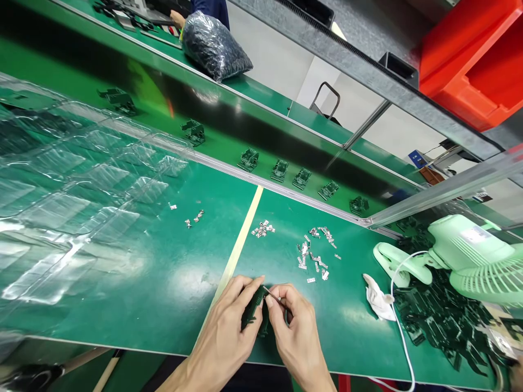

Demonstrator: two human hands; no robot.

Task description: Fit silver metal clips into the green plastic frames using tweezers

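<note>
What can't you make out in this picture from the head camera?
All in the head view:
Dark part: mostly hidden by the left hand and right hand.
Thin rod: one end hidden by the right hand's fingers.
Metal pieces: too small for detail.
Bag: contents unclear under glare and creases.
Fan: cut off by the right edge.
Co-worker: cut off by the top edge.

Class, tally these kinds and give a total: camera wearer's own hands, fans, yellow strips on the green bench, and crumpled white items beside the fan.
Own hands, left hand and right hand: 2
Fan: 1
Yellow strip: 1
Crumpled white item: 1
Total: 5
</note>
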